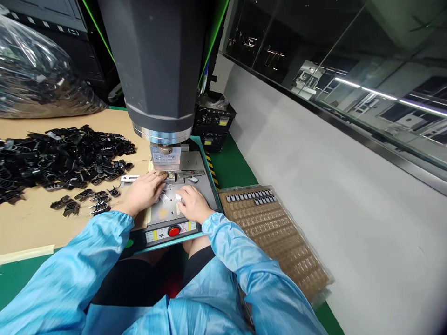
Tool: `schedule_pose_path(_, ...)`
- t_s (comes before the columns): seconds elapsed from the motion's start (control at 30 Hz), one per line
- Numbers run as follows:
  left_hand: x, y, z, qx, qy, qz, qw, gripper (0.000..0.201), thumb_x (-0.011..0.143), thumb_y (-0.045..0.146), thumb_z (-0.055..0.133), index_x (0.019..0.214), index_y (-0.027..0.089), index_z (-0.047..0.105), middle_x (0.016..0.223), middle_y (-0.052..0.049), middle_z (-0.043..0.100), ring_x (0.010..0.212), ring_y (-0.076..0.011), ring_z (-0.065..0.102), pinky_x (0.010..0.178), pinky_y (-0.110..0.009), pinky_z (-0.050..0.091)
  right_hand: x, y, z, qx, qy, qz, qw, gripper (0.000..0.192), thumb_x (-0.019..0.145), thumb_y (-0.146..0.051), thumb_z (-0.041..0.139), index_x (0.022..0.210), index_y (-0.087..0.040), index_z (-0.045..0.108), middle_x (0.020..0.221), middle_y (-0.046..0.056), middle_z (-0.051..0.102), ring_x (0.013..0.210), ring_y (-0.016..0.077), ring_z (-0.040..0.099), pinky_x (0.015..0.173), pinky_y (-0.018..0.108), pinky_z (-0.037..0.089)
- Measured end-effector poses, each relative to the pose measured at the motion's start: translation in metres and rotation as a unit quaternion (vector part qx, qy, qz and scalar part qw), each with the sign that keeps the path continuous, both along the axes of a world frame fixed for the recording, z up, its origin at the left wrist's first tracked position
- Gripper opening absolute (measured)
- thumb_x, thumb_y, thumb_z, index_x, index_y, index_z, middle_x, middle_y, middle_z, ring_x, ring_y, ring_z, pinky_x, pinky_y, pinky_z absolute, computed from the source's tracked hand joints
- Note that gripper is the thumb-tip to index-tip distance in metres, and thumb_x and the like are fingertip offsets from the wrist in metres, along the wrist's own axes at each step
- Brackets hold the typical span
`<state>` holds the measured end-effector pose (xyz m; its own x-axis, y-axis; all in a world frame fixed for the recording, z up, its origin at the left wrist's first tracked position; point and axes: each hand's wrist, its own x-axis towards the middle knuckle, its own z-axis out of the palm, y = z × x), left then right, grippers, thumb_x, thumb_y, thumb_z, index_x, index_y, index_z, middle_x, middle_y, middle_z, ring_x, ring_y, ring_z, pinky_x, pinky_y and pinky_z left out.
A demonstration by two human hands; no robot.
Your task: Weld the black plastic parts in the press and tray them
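Note:
My left hand (pixel 145 191) lies over the left part of a metal fixture (pixel 188 174) on the machine's grey plate. Its fingers are bent together at the fixture, and whatever sits beneath the fingertips is hidden. My right hand (pixel 194 204) is low over the plate, thumb and fingers closed around a small light-grey piece (pixel 178 197). Several thin curved pieces (pixel 164 197) lie on the plate between the hands. Another small grey piece (pixel 193 179) rests just below the fixture's right end. A dark machine head (pixel 160 65) hangs directly above.
Black clip-like parts (pixel 66 156) are heaped on the cardboard at left, beside a large plastic bag (pixel 38 70). A red button (pixel 173 231) sits on the machine's front edge. At right, a clear tray (pixel 275 242) carries grey pieces in its top rows. Black crates (pixel 213 118) stand behind.

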<state>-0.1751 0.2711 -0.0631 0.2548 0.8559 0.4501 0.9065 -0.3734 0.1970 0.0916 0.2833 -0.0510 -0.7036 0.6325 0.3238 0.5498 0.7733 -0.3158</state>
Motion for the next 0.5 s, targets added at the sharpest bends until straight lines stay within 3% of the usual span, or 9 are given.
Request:
schedule_pose_path(0.1,0.005,-0.002,-0.003,-0.020,0.007,0.020,1.000,0.055,0.110,0.042,0.042,0.154,0.013,0.060,0.153,-0.022,0.064,0.148,-0.0395,0.054,0.124,-0.060,0.043,0.000,0.001,0.000,-0.002,-0.017,0.005,1.000,0.033,0.102,-0.023,0.071,0.135,-0.021,0.071,0.134,0.012,0.066,0.123,0.0298,0.057,0.112,0.046,0.049)
schedule_pose_path(0.23,0.013,-0.007,-0.001,-0.042,0.006,0.043,0.998,0.060,0.111,0.044,0.038,0.158,0.011,0.056,0.159,-0.023,0.059,0.158,-0.0427,0.043,0.127,-0.064,0.037,-0.002,0.004,0.001,0.025,-0.058,0.020,0.998,0.026,0.107,-0.019,0.062,0.131,-0.019,0.072,0.127,0.012,0.068,0.114,0.0277,0.059,0.106,0.043,0.051)
schedule_pose_path(0.5,0.016,-0.015,0.012,-0.095,0.025,0.079,0.992,0.059,0.109,0.041,0.040,0.162,0.020,0.056,0.167,-0.015,0.054,0.164,-0.0376,0.035,0.133,-0.063,0.029,-0.010,0.010,0.007,0.103,-0.157,0.017,0.982,0.017,0.106,-0.016,0.058,0.108,-0.014,0.074,0.106,0.014,0.072,0.099,0.0284,0.061,0.092,0.042,0.053)
